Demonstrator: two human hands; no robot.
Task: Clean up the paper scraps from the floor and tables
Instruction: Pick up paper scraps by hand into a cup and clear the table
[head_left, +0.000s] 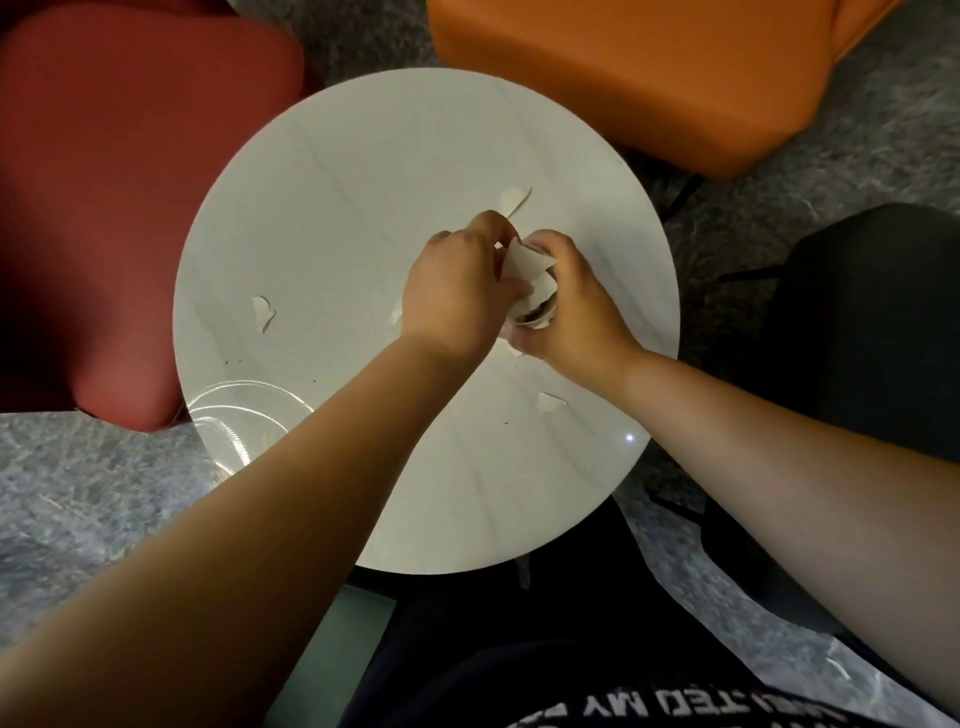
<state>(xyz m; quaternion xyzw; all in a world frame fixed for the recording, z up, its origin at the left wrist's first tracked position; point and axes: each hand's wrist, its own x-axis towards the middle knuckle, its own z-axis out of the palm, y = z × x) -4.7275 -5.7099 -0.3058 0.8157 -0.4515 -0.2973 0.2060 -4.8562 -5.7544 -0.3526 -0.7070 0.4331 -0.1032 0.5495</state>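
Over the middle of a round white table (363, 156), my right hand (571, 306) grips a bunch of white paper scraps (530, 270). My left hand (457, 291) presses against the same bunch, fingers curled on its left side. Loose scraps lie on the tabletop: one just beyond the hands (515, 198), one at the left (263, 312), one near the right forearm (549, 402). Another scrap (397, 312) peeks out beside my left wrist. A scrap (837, 667) also lies on the floor at the lower right.
A clear plastic container (239, 410) sits at the table's near left edge. A red seat (130, 208) stands to the left, an orange seat (623, 78) beyond, a dark chair (872, 322) on the right. Grey carpet (78, 493) surrounds the table.
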